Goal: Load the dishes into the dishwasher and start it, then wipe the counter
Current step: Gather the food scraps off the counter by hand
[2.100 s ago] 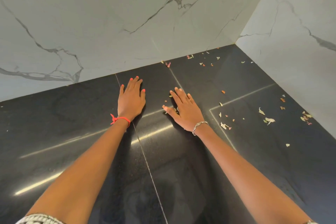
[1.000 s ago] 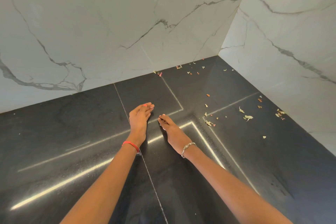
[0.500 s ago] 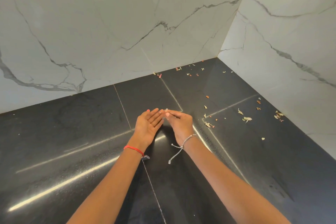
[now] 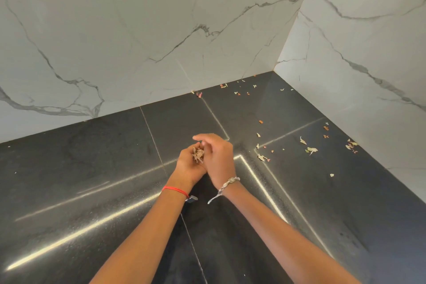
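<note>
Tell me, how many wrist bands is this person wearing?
2: a thin red thread band on the left wrist and a silver chain bracelet on the right wrist; more may hide out of frame.

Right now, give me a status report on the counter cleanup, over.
Left hand cups gathered scraps; right hand above it, fingers at the pile. Counter not yet clean: loose scraps right of hands and along wall.

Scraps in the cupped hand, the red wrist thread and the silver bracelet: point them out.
scraps (image 4: 198, 155), head view, middle of the small heap in the palm.
red wrist thread (image 4: 174, 189), head view, top of the strand across the wrist.
silver bracelet (image 4: 229, 182), head view, chain links on the wrist's back.
</note>
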A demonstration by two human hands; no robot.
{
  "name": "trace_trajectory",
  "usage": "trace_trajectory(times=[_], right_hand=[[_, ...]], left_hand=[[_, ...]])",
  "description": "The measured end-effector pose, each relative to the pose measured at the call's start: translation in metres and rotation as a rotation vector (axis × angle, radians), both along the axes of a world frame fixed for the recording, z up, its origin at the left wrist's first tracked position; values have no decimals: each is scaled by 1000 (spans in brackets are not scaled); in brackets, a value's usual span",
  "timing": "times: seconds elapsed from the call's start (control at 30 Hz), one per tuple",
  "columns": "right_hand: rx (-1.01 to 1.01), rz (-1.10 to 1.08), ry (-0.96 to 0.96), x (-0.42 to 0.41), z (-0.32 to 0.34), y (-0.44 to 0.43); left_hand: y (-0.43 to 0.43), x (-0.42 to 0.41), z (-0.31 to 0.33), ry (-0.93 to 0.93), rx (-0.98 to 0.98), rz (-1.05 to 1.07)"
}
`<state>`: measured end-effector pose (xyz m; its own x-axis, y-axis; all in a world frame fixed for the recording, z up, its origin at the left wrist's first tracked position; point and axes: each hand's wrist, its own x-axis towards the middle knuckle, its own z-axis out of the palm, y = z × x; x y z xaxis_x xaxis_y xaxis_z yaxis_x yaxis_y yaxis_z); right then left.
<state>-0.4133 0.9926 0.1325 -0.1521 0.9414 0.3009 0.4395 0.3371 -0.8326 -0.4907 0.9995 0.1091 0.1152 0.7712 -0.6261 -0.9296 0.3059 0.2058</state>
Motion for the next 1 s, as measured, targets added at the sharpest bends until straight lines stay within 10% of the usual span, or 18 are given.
trace_trajectory(times=[0.5, 0.83, 1.0], right_hand=[[-365, -30, -697, 137, -56, 127], [-295, -117, -121, 158, -44, 50], [-301, -346, -481, 151, -61, 41]], left_hand=[[13, -10, 0, -9, -20, 59], [6, -6, 6, -23, -15, 44], [2, -12, 10, -16, -14, 67]])
